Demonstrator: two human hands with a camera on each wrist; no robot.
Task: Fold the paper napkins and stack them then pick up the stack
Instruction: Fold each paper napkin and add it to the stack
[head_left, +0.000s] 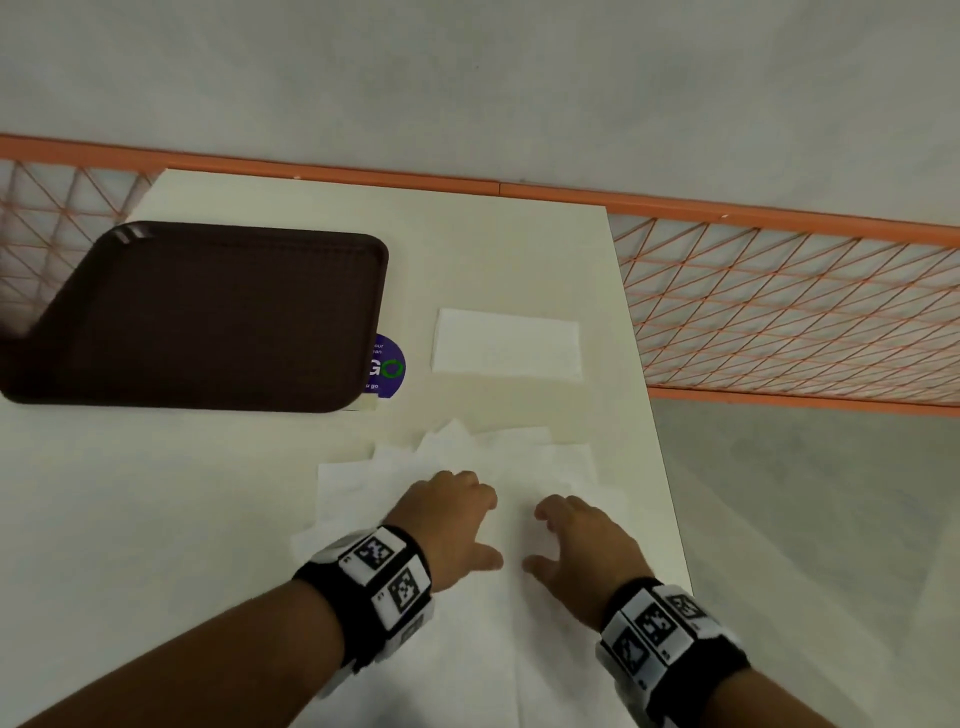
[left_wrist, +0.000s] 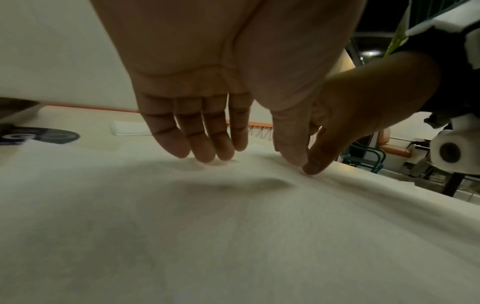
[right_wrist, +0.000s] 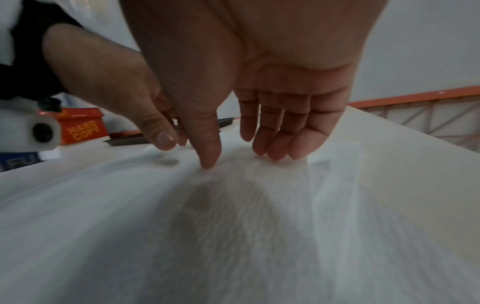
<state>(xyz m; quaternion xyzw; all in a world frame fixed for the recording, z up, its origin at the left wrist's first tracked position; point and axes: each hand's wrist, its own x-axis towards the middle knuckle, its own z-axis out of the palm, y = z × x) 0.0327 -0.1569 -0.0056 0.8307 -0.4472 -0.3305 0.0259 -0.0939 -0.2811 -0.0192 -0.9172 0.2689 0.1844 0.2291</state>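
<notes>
A loose pile of unfolded white paper napkins (head_left: 519, 457) lies on the cream table (head_left: 156, 519) near its front right. My left hand (head_left: 460, 501) and right hand (head_left: 574, 530) rest side by side on the top napkin. The left wrist view shows my left hand (left_wrist: 221, 144) with relaxed fingers, tips and thumb touching the napkin (left_wrist: 233, 226), which puckers slightly between the hands. The right wrist view shows my right hand (right_wrist: 246, 148) the same way on the sheet (right_wrist: 233, 236). Further back lies one folded napkin (head_left: 506, 345), flat and apart from the pile.
A dark brown tray (head_left: 208, 322) sits at the back left, partly over a round purple sticker (head_left: 390, 366). The table's right edge (head_left: 660, 441) is close to the pile. An orange mesh railing (head_left: 779, 312) runs behind. An orange box (right_wrist: 80, 127) stands to the left.
</notes>
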